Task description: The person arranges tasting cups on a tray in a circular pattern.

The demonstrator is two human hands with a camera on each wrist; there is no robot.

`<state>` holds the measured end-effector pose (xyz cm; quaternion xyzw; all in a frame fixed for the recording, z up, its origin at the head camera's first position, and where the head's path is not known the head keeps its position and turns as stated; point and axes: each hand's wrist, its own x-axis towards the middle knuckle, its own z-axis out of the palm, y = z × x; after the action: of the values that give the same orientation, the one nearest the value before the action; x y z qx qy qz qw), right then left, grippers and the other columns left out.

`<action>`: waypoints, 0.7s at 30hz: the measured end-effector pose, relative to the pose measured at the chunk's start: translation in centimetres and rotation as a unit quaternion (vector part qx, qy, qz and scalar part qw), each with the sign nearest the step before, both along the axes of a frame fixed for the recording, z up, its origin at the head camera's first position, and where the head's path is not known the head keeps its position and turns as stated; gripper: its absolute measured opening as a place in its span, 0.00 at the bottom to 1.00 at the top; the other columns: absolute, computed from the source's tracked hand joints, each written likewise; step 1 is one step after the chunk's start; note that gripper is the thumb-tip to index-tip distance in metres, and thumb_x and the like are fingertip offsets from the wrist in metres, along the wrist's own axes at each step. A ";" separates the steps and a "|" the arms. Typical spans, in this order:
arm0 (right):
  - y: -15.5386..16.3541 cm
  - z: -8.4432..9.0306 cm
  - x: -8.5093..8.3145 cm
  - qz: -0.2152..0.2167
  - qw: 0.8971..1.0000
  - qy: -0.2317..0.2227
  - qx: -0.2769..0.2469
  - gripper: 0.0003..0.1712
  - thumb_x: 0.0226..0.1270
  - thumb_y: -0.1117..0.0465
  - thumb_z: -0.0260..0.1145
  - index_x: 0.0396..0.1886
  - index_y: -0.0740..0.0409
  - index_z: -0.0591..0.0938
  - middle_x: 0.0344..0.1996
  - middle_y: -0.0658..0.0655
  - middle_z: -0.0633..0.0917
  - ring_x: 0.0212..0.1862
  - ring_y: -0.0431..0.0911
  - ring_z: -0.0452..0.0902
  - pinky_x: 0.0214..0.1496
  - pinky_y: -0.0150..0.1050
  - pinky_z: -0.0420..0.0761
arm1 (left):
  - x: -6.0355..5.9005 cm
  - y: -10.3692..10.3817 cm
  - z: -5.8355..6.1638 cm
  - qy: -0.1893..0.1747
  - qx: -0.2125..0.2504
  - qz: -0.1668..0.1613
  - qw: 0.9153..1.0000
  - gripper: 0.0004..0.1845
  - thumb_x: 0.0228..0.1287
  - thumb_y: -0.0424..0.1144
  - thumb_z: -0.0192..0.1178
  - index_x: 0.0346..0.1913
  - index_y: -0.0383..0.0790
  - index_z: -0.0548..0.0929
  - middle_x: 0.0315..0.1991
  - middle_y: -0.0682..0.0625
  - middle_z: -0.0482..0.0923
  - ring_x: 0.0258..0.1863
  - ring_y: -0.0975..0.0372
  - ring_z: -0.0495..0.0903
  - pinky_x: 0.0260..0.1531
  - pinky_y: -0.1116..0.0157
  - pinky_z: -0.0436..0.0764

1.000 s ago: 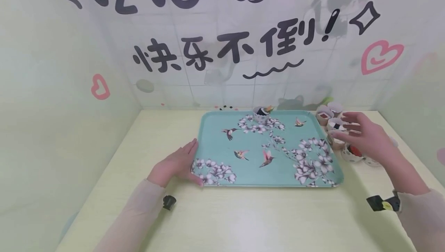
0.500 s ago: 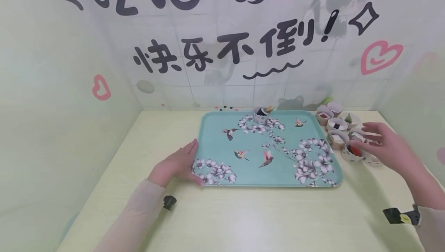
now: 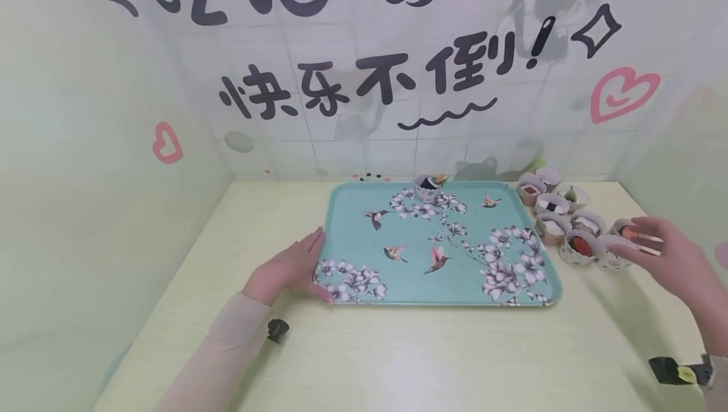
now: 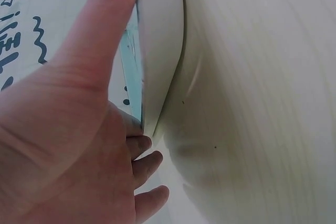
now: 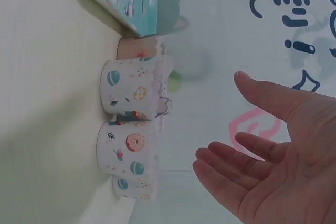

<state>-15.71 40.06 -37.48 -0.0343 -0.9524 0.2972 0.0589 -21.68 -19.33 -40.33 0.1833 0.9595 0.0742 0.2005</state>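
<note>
Turquoise tray (image 3: pixel 418 235) with purplish-white blossoms

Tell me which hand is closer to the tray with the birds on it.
Left. The left hand touches the tray at its front left corner; the right hand is apart from it, off to its right near the paper cups.

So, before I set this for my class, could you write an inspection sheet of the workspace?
Surface: pale table, with shadows below the arms.
Job's things: blue-green tray with birds and flowers; one filled cup at its far edge; more cups grouped beyond its right side, some contents too small to name.
Clutter: nothing seen.
Hands: left hand touches the tray's near left corner; right hand is by the cups, fingers spread, holding nothing.
Cables: nothing seen.
Surroundings: tiled wall with dark lettering.
</note>
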 end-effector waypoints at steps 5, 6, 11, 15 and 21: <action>1.0 -0.5 0.5 -0.011 1.000 0.001 0.002 0.40 0.72 0.55 0.64 0.66 0.82 0.60 0.59 0.86 0.67 0.54 0.81 0.66 0.26 0.14 0.65 | 0.1 0.0 0.1 0.003 0.001 0.000 1.000 0.75 0.41 0.68 0.74 0.78 0.27 0.40 0.81 0.34 0.37 0.80 0.41 0.44 0.79 0.44 0.54; 1.2 -0.5 0.5 -0.014 1.000 -0.004 0.002 0.40 0.72 0.55 0.64 0.66 0.83 0.59 0.60 0.86 0.66 0.54 0.81 0.66 0.25 0.15 0.65 | 0.1 0.0 0.1 0.003 0.000 0.001 1.000 0.75 0.41 0.68 0.74 0.78 0.27 0.40 0.81 0.34 0.37 0.80 0.41 0.44 0.79 0.44 0.54; 2.4 -1.3 0.7 -0.018 1.000 -0.025 0.006 0.43 0.71 0.52 0.65 0.64 0.85 0.59 0.59 0.87 0.66 0.48 0.61 0.82 0.25 0.17 0.66 | 0.1 0.0 0.1 -0.001 0.000 0.003 1.000 0.75 0.42 0.67 0.74 0.78 0.28 0.40 0.81 0.34 0.36 0.80 0.41 0.43 0.79 0.44 0.53; 3.2 -2.1 0.6 -0.011 0.999 -0.038 0.005 0.46 0.70 0.50 0.65 0.63 0.87 0.59 0.59 0.87 0.66 0.38 0.44 0.85 0.26 0.18 0.67 | 0.0 0.0 0.1 -0.002 -0.002 0.003 1.000 0.75 0.41 0.68 0.74 0.79 0.28 0.39 0.81 0.35 0.36 0.80 0.42 0.43 0.79 0.45 0.53; 3.9 -3.2 0.2 -0.004 0.998 -0.058 0.001 0.49 0.68 0.48 0.67 0.63 0.89 0.58 0.59 0.89 0.66 0.31 0.13 0.64 0.26 0.18 0.68 | 0.0 0.0 0.0 0.002 0.002 0.003 1.000 0.75 0.41 0.67 0.75 0.78 0.28 0.40 0.81 0.35 0.37 0.80 0.41 0.44 0.78 0.44 0.55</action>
<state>-15.54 43.98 -40.71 -0.0554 -0.9543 0.2937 0.0046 -21.70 -19.35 -40.36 0.1811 0.9604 0.0758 0.1978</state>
